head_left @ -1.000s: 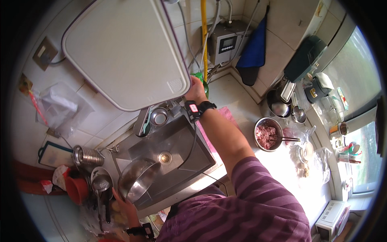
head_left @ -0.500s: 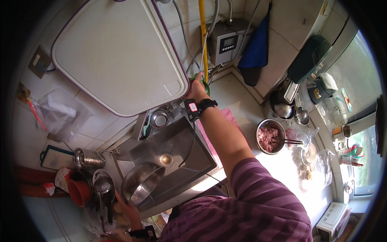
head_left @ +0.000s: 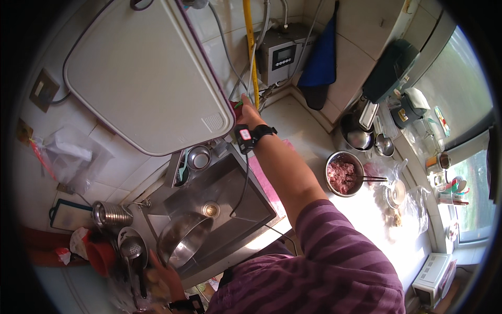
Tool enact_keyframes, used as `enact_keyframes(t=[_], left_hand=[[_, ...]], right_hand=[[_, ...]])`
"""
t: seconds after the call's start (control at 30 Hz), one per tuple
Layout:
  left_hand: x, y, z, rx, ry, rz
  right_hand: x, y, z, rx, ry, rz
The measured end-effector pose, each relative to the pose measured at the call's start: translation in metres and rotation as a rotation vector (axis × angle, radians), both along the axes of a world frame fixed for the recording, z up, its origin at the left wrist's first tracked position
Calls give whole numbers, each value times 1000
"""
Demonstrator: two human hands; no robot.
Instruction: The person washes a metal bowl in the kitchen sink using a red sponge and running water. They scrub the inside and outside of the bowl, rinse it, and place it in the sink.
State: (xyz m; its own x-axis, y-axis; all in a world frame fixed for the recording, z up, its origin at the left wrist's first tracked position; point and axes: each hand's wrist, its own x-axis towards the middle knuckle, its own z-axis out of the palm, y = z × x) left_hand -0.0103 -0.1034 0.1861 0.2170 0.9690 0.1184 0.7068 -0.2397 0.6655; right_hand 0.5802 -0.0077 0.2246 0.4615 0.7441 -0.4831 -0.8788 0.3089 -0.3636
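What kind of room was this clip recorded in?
Most likely a small home kitchen: a steel sink with a metal bowl in it, and a bowl of minced meat on the counter.

- The right hand [head_left: 250,111] reached farther up the wall, toward the yellow pipe [head_left: 251,52].
- The left hand [head_left: 164,275] stayed no lower; the view tilted slightly.

Purple-striped sleeve [head_left: 334,256], yellow pipe [head_left: 250,47], blue cloth [head_left: 320,57].

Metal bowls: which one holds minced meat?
The round steel bowl on the sunlit counter, chopsticks across its rim; the large bowl in the sink looks empty.
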Motion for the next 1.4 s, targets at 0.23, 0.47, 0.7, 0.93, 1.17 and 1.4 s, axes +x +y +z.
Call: enact_keyframes(t=[0.23,0.47,0.7,0.93,1.17,1.4], left_hand=[[10,-3,11,-57,-28,29],[10,6,-1,-40,-85,-21],[-4,11,-14,4,-129,47],[-59,32,-111,116,121,196],[60,21,-46,-985,-693,375],[95,10,-53,-1230,-797,319]], right_hand=[[-8,-3,0,-161,-187,51],[21,4,-42,-278,-316,38],[6,-6,-33,-290,-389,170],[-6,0,-22,-217,-467,258],[-86,-78,-44,-284,-661,732],[-210,-91,-93,-15,-1885,684]])
